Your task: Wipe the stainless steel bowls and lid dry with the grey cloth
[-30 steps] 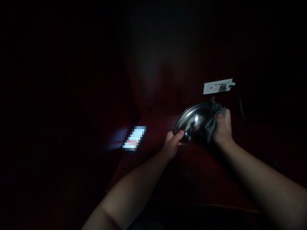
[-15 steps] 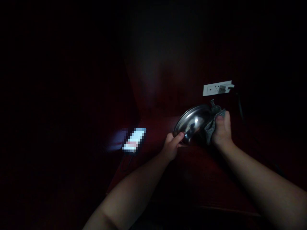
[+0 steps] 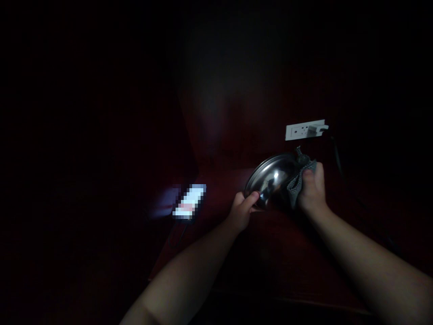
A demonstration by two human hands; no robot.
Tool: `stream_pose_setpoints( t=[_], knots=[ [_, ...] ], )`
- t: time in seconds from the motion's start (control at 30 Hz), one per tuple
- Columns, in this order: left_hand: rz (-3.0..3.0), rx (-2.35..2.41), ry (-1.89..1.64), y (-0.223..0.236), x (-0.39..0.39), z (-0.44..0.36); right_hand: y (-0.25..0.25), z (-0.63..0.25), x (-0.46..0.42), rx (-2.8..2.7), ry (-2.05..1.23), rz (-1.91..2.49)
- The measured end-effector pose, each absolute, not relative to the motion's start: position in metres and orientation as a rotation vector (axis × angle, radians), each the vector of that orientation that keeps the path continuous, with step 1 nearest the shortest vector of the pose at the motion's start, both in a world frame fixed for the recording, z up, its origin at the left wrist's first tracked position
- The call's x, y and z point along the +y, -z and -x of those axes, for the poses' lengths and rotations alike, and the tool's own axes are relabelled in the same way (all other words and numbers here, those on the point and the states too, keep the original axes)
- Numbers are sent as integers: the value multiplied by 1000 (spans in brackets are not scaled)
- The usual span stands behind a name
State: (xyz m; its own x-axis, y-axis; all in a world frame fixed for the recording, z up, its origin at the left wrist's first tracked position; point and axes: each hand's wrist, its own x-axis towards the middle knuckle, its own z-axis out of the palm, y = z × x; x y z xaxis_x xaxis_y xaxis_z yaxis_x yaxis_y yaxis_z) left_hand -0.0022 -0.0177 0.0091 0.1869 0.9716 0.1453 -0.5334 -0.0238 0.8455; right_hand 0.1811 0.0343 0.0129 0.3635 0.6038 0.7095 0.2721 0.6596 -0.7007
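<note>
A shiny metal bowl (image 3: 270, 178) is held tilted above the dark red surface, its rounded outer side towards me. My left hand (image 3: 241, 210) grips its lower left edge, thumb on the outside and fingers mostly hidden beneath. In my right hand (image 3: 313, 187) is a bunched grey patterned cloth (image 3: 295, 185), which lies against the bowl's right side. The thumb presses on the cloth, and the other fingers of that hand are largely out of sight. Deep shadow hides the bowl's underside.
Left of my hands, a lit phone (image 3: 189, 201) with a blurred-out screen rests on the dark red tabletop (image 3: 287, 262), a thin cable near it. On the wall behind is a white socket panel (image 3: 297, 131) with a plug (image 3: 318, 129) and a dark cord. Most surroundings are very dark.
The whole scene sits slightly lower in view, as the camera has tilted a little. Both hands keep their hold on the bowl and the cloth, with barely any shift between them.
</note>
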Motion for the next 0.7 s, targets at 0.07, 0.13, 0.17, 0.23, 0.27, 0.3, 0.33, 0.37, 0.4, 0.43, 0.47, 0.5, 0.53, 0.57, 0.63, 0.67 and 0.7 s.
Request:
stream_pose_setpoints(
  t=[0.07,0.13,0.17,0.23,0.27,0.3,0.33,0.37,0.4,0.43,0.47,0.5,0.53,0.57,0.63,0.67,0.7],
  knots=[
    [-982,600,-1301,-10,-16,4,-13,-181,34,-1192,-249,886],
    [-1025,622,-1279,-11,-15,5,-15,-180,33,-1190,-231,897],
    [-1051,635,-1266,-12,-15,6,-15,-180,32,-1189,-217,905],
    [-1102,657,-1245,-15,-15,7,-17,-179,31,-1192,-200,920],
    [-1122,662,-1242,-17,-15,7,-18,-179,30,-1191,-195,926],
    [-1137,666,-1247,-18,-16,8,-18,-179,29,-1190,-191,934],
    [-1150,667,-1259,-20,-16,8,-19,-179,29,-1184,-184,943],
    [-1163,665,-1272,-21,-16,8,-19,-180,28,-1177,-175,955],
    [-1176,661,-1285,-22,-17,8,-19,-180,28,-1170,-164,972],
    [-1185,658,-1296,-23,-17,8,-19,-181,28,-1166,-149,991],
    [-1188,657,-1303,-23,-17,7,-19,-182,28,-1167,-134,1009],
    [-1186,657,-1301,-23,-17,7,-18,-182,29,-1170,-120,1021],
    [-1179,657,-1292,-23,-17,7,-18,-183,29,-1176,-109,1026],
    [-1170,657,-1280,-23,-17,7,-17,-184,29,-1184,-98,1024],
    [-1147,657,-1252,-21,-16,6,-16,-184,30,-1200,-83,1005],
    [-1132,654,-1241,-20,-16,6,-16,-184,30,-1208,-81,995],
    [-1116,650,-1235,-19,-16,6,-16,-184,30,-1216,-81,988]
  ],
)
